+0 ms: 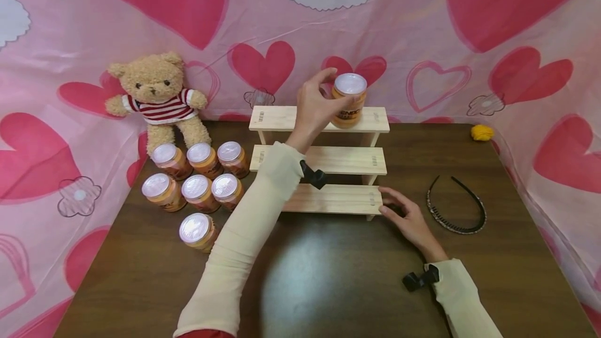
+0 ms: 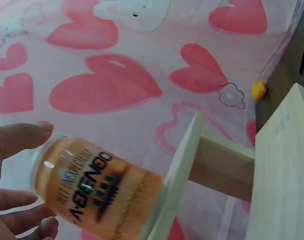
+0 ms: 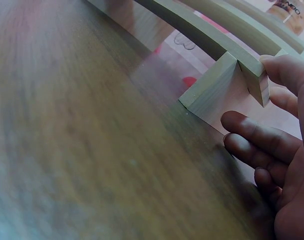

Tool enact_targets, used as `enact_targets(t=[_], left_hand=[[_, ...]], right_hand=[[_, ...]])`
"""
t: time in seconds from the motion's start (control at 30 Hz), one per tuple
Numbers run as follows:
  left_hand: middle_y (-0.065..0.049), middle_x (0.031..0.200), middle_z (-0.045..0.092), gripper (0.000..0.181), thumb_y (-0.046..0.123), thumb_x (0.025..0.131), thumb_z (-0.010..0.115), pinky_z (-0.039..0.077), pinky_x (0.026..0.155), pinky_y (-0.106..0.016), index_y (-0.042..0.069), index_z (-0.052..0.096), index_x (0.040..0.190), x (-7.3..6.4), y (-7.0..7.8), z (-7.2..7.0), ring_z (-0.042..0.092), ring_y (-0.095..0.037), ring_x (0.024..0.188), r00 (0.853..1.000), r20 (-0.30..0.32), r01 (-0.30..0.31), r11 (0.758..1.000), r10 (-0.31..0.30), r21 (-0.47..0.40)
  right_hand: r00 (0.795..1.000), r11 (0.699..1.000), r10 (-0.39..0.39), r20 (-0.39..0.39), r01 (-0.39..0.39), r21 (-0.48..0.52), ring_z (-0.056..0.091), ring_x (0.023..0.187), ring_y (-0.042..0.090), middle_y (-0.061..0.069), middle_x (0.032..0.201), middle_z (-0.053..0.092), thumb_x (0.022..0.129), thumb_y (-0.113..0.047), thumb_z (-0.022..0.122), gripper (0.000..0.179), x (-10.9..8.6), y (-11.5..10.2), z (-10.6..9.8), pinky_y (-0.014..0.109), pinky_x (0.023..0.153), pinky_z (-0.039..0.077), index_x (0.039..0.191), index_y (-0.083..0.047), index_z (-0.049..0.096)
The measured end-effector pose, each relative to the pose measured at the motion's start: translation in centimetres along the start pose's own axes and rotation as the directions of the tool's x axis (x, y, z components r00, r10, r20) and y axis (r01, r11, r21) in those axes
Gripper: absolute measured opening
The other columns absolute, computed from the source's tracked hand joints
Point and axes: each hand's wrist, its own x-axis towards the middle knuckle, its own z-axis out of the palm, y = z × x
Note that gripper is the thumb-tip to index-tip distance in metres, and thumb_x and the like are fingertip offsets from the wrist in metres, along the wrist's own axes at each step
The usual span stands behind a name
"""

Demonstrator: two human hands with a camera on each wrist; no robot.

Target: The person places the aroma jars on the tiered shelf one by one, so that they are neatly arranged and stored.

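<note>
An orange-labelled can (image 1: 347, 102) with a pale round lid stands at the right part of the top step of a three-step wooden rack (image 1: 324, 160). My left hand (image 1: 315, 99) holds it near the lid, thumb on one side and fingers on the other. In the left wrist view the can's label (image 2: 99, 187) faces the camera and its base is right at the step board (image 2: 179, 175). My right hand (image 1: 409, 219) pinches the right end of the lowest step with thumb and forefinger; its other fingers (image 3: 261, 132) are loosely bent below the board (image 3: 206, 35).
Several similar cans (image 1: 197, 186) stand in rows on the brown table (image 1: 300, 275), left of the rack. Behind them sits a teddy bear (image 1: 157, 98) in a striped shirt. A black headband (image 1: 457, 229) and a small yellow ball-like thing (image 1: 481, 132) lie to the right.
</note>
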Motion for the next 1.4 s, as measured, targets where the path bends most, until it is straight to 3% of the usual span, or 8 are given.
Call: enact_targets(t=[0.2, 0.5, 0.83, 1.17, 1.4], left_hand=[[-0.01, 0.122, 0.069, 0.065, 0.023, 0.076, 0.087, 0.041, 0.066, -0.018, 0.008, 0.061, 0.134, -0.5, 0.6, -1.2, 0.05, -0.013, 0.072, 0.998, -0.009, -0.068, 0.998, 0.068, -0.01], [-0.012, 0.119, 0.07, 0.062, 0.022, 0.075, 0.088, 0.044, 0.07, -0.021, 0.007, 0.064, 0.131, -2.3, -0.5, -3.8, 0.054, -0.019, 0.076, 0.987, -0.077, -0.146, 0.988, 0.143, -0.039], [-0.012, 0.117, 0.072, 0.055, 0.019, 0.076, 0.085, 0.041, 0.068, -0.027, 0.007, 0.066, 0.127, -5.2, -2.1, -6.6, 0.053, -0.018, 0.079, 0.989, -0.098, -0.118, 0.992, 0.113, -0.049], [-0.02, 0.113, 0.071, 0.055, 0.012, 0.076, 0.086, 0.04, 0.062, -0.016, 0.005, 0.067, 0.127, -8.4, -3.2, -9.1, 0.054, -0.025, 0.079, 0.986, -0.105, -0.139, 0.989, 0.133, -0.053], [-0.018, 0.113, 0.071, 0.055, 0.007, 0.076, 0.084, 0.035, 0.06, -0.018, 0.002, 0.065, 0.127, -11.2, -4.1, -10.9, 0.051, -0.012, 0.079, 0.992, -0.064, -0.112, 0.993, 0.109, -0.037]], right_hand=[[1.0, 1.0, 0.007, 0.001, -0.007, 0.007, 0.062, 0.102, -0.008, -0.022, 0.112, 0.068, 0.094, 0.001, 0.063, 0.046, -0.1, -0.1, -0.1, 0.011, 0.084, 0.046, 0.14, -0.001, 0.055], [1.0, 1.0, 0.016, -0.001, -0.016, 0.006, 0.062, 0.103, -0.009, -0.025, 0.117, 0.065, 0.094, 0.002, 0.063, 0.047, 0.0, -0.1, 0.0, 0.011, 0.083, 0.046, 0.14, -0.002, 0.055], [1.0, 1.0, 0.012, -0.011, -0.012, 0.007, 0.063, 0.101, -0.009, -0.027, 0.113, 0.065, 0.094, 0.003, 0.063, 0.046, 0.0, 0.0, 0.1, 0.011, 0.082, 0.046, 0.139, 0.0, 0.055], [1.0, 1.0, 0.019, -0.015, -0.019, 0.016, 0.063, 0.101, -0.009, -0.027, 0.112, 0.066, 0.093, 0.003, 0.063, 0.046, 0.2, 0.0, 0.1, 0.01, 0.083, 0.045, 0.138, 0.0, 0.056], [1.0, 1.0, 0.023, -0.013, -0.023, 0.012, 0.062, 0.101, -0.009, -0.026, 0.107, 0.067, 0.094, 0.003, 0.063, 0.046, 0.1, 0.0, 0.0, 0.01, 0.084, 0.045, 0.139, 0.0, 0.055]])
